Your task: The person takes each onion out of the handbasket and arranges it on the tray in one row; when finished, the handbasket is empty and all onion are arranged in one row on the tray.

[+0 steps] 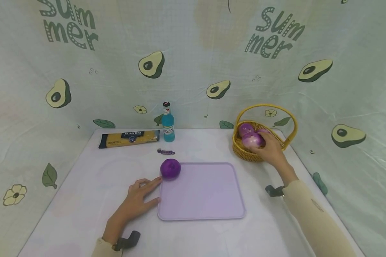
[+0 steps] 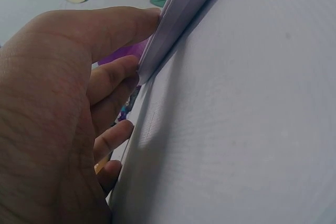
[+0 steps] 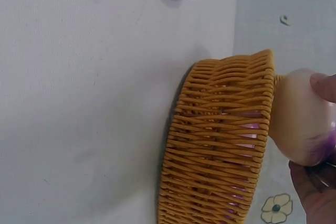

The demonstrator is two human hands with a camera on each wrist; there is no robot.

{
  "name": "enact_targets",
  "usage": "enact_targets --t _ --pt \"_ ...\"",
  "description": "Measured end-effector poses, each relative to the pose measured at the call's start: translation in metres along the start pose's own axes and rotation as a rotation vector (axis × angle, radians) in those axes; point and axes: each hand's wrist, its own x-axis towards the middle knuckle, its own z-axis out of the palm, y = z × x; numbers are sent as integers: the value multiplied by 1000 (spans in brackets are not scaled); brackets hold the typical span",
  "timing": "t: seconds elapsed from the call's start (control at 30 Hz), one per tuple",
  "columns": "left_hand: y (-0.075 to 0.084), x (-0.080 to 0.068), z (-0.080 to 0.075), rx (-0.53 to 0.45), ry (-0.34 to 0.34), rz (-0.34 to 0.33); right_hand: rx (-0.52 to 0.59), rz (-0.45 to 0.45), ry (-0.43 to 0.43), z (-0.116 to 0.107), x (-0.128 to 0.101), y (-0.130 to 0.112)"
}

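Observation:
My right hand [image 1: 270, 149] grips a purple-and-white turnip [image 3: 300, 116] at the yellow wicker basket [image 3: 215, 145], thumb on one side and fingers on the other. In the right wrist view the turnip shows above the basket's rim. Another purple turnip [image 1: 246, 129] lies in the basket. My left hand [image 1: 136, 200] rests at the left edge of the lilac tray [image 1: 201, 192]. Its thumb and fingertips touch the tray's rim, as the left wrist view also shows. A dark purple round vegetable [image 1: 170, 169] sits on the tray's far left corner, just beyond the left fingertips.
Behind the tray lie a small wrapped candy [image 1: 166, 151] and a yellow pasta packet [image 1: 130, 139]. A blue bottle [image 1: 168, 125] stands upright beside the packet. The basket's tall handle [image 1: 265, 105] arches over its contents. A printed cloth [image 1: 186, 43] hangs behind the white table [image 1: 122, 164].

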Motion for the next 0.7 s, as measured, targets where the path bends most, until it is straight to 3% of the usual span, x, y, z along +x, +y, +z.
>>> enact_targets --t 0.23,0.7 --pt "1 -1 0 5 26 19 -3 -32 15 -2 -4 -7" --pt "1 -1 0 -2 2 -7 -6 -51 -6 1 -16 -24"
